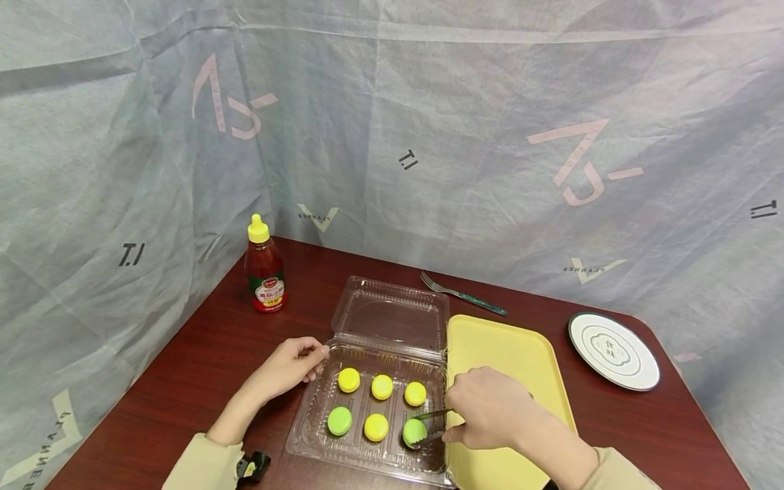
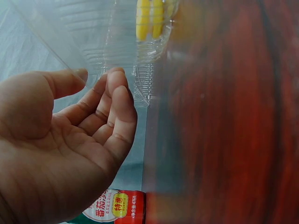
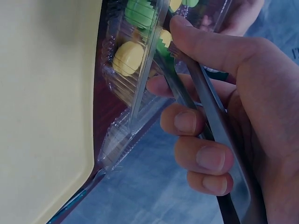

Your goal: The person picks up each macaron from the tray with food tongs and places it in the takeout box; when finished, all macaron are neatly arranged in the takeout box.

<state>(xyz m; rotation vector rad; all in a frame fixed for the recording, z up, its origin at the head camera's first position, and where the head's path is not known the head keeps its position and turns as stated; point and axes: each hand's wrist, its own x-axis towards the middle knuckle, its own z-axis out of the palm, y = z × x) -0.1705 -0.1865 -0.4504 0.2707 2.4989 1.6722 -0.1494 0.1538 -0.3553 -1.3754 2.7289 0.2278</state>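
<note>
A clear plastic clamshell box (image 1: 367, 461) lies with its lid folded back, holding two rows of macarons. Yellow macarons (image 1: 382, 387) fill the far row; the near row has a green macaron (image 1: 339, 421) at left, a yellow one (image 1: 376, 427) in the middle and another green macaron (image 1: 414, 432) at right. My right hand (image 1: 490, 408) grips dark metal tongs (image 3: 212, 100), whose serrated tips stand on either side of the right-hand green macaron inside the box. At the box's left rim, my left hand (image 1: 288, 371) pinches the edge between thumb and fingers (image 2: 122, 105).
A yellow tray (image 1: 508, 347) lies against the box's right side, under my right hand. A fork (image 1: 465, 297) lies behind it, and a white plate (image 1: 614, 350) is at far right. A ketchup bottle (image 1: 266, 272) stands at back left, near the fabric wall.
</note>
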